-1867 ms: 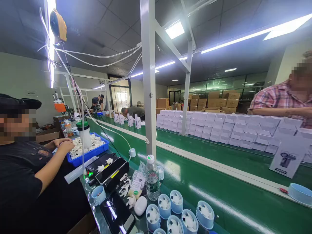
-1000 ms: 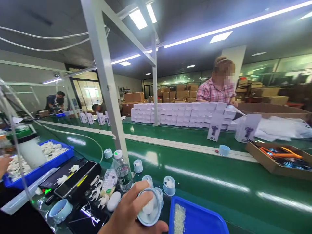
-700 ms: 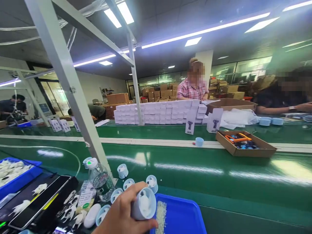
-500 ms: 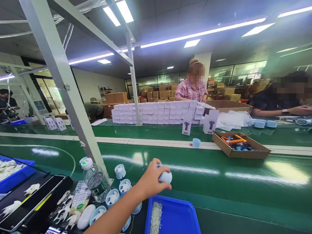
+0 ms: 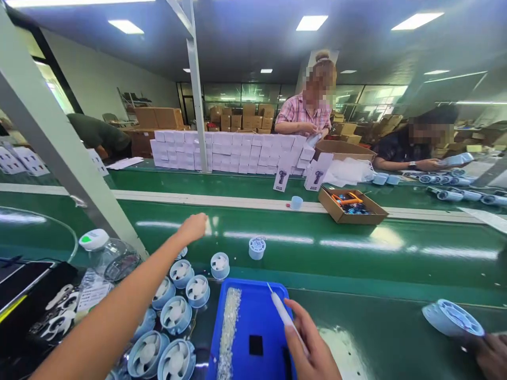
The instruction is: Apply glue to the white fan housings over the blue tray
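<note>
My left hand is stretched out over the green belt, beyond a group of light blue fan housings with white blades. Its fingers are curled together, and anything inside them is hidden. In my right hand is a slim white pen-like tool, its thin tip pointing up and away. Below that tip lies a blue tray with a strip of small clear pieces and a black square. One light blue fan housing stands alone on the belt past the tray.
Another person's hand is beside a light blue round part at lower right. A clear bottle stands by the grey post. Across the belt are a cardboard box of tools, stacked white boxes and two people.
My left hand has let go of the light blue housing, now on the belt, and moved left. My right hand has come into view with the white tool. The view has shifted.
</note>
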Tool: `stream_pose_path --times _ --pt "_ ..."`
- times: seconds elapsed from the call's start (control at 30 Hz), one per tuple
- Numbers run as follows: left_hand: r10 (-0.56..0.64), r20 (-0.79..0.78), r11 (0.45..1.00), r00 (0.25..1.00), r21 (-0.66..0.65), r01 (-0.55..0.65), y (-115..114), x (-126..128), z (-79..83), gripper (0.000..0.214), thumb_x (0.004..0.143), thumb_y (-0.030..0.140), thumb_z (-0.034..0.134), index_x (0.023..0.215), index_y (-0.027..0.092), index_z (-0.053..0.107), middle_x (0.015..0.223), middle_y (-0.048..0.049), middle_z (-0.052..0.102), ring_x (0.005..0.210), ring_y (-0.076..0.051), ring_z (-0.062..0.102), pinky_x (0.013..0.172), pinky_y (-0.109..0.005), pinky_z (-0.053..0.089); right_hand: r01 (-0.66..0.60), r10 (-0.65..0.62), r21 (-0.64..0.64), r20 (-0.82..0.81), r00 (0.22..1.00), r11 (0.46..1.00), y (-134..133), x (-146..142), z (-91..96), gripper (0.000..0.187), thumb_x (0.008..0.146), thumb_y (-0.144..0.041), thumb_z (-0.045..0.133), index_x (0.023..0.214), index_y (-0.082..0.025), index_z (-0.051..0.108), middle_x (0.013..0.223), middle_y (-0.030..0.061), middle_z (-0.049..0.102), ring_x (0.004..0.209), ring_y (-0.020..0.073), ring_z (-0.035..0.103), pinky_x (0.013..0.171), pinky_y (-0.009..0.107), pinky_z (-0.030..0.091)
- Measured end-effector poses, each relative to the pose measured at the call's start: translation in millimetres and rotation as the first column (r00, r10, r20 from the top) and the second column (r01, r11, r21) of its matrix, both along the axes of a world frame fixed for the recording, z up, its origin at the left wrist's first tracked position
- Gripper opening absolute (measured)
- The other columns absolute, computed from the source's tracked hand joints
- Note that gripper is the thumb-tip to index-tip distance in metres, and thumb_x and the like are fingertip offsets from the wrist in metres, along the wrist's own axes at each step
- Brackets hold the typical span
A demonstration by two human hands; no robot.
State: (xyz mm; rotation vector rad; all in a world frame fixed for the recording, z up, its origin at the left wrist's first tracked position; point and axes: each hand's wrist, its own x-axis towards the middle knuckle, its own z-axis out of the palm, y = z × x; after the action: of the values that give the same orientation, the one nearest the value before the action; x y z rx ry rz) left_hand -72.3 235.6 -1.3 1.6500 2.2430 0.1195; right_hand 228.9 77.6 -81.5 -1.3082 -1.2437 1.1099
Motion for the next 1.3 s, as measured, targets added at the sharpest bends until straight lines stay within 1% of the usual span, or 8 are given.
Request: stream_pose_path --times 0.13,0.27,0.6,0.77,0.87,1.03,1.13,1.3 --pt "0.131 -0.002 0.991 0.991 -0.028 -0.131 -16.4 -25.6 -10.7 0.032 0.091 0.042 0.052 0.104 0.015 0.061 0.093 -0.0042 0.066 0.075 -0.016 0.064 0.069 -0.036 0.054 -0.154 0.147 0.079 0.088 0.985 0.985 26.8 -15.4 -11.1 0.03 0.08 -0.049 0.063 0.087 -0.02 0.062 0.068 -0.0002 0.059 0.058 0.015 0.053 0.055 0.024 0.044" --pt "0.158 0.009 0.987 0.987 -0.015 -0.157 -22.9 -19.2 -18.1 0.036 0.09 0.048 0.051 0.093 0.015 0.064 0.084 -0.0024 0.067 0.073 -0.016 0.064 0.07 -0.036 0.054 -0.278 0.285 0.108 -0.046 0.958 0.954 37.7 -28.2 -24.6 0.028 0.088 -0.048 0.055 0.09 -0.02 0.056 0.081 0.0033 0.059 0.07 0.0174 0.058 0.066 0.029 0.049" --pt "0.169 0.036 0.96 0.985 0.222 -0.173 -24.6 -28.1 -34.2 0.037 0.091 0.036 0.054 0.122 0.017 0.053 0.115 -0.0088 0.062 0.095 -0.022 0.063 0.082 -0.044 0.053 -0.392 0.395 0.054 -0.052 0.917 0.918 34.8 -31.2 -36.0 0.026 0.09 -0.047 0.053 0.094 -0.022 0.055 0.087 0.0031 0.06 0.074 0.0173 0.058 0.071 0.03 0.048" --pt "0.203 -0.029 0.928 0.979 0.323 -0.183 -24.3 -29.4 -45.1 0.042 0.089 0.033 0.057 0.128 0.019 0.049 0.133 -0.0113 0.051 0.116 -0.028 0.052 0.094 -0.051 0.046 -0.418 0.397 0.135 0.161 0.904 0.898 35.3 -31.2 -29.3 0.019 0.093 -0.04 0.048 0.089 -0.022 0.053 0.082 0.0023 0.057 0.072 0.0171 0.054 0.068 0.029 0.044" --pt "0.245 -0.054 0.933 0.968 0.285 -0.22 -21.0 -31.2 -55.3 0.045 0.087 0.034 0.058 0.128 0.019 0.049 0.14 -0.0116 0.044 0.124 -0.031 0.045 0.098 -0.055 0.041 -0.469 0.381 0.221 0.344 0.858 0.855 37.7 -24.5 -22.8 0.014 0.094 -0.033 0.047 0.087 -0.022 0.053 0.08 0.001 0.056 0.073 0.0159 0.051 0.068 0.027 0.041" --pt "0.227 -0.003 0.972 0.974 0.064 -0.226 -11.7 -35.6 -65.8 0.037 0.086 0.037 0.061 0.117 0.018 0.057 0.13 -0.0104 0.054 0.116 -0.028 0.052 0.095 -0.053 0.043 -0.159 0.086 0.269 0.263 0.961 0.95 24.7 0.5 -25.6 0.017 0.096 -0.038 0.043 0.093 -0.023 0.051 0.074 -0.002 0.054 0.065 0.0134 0.05 0.062 0.024 0.042" --pt "0.201 0.067 0.979 0.977 -0.009 -0.201 -10.1 -29.2 -59.7 0.029 0.086 0.035 0.062 0.108 0.017 0.061 0.115 -0.0075 0.062 0.101 -0.023 0.06 0.087 -0.046 0.049 -0.002 -0.068 0.277 0.241 0.968 0.961 6.1 10.9 -36.5 0.02 0.096 -0.041 0.042 0.096 -0.023 0.051 0.07 -0.0035 0.051 0.058 0.0121 0.048 0.055 0.022 0.041" --pt "0.193 0.162 0.949 0.968 0.219 -0.225 -27.8 0.0 -21.2 0.043 0.082 0.036 0.064 0.117 0.016 0.052 0.122 -0.0103 0.054 0.108 -0.027 0.053 0.09 -0.048 0.045 0.031 -0.105 0.282 0.251 0.962 0.959 -9.6 12.1 -48.7 0.021 0.096 -0.042 0.042 0.099 -0.023 0.051 0.071 -0.0031 0.051 0.059 0.0123 0.049 0.054 0.022 0.042"
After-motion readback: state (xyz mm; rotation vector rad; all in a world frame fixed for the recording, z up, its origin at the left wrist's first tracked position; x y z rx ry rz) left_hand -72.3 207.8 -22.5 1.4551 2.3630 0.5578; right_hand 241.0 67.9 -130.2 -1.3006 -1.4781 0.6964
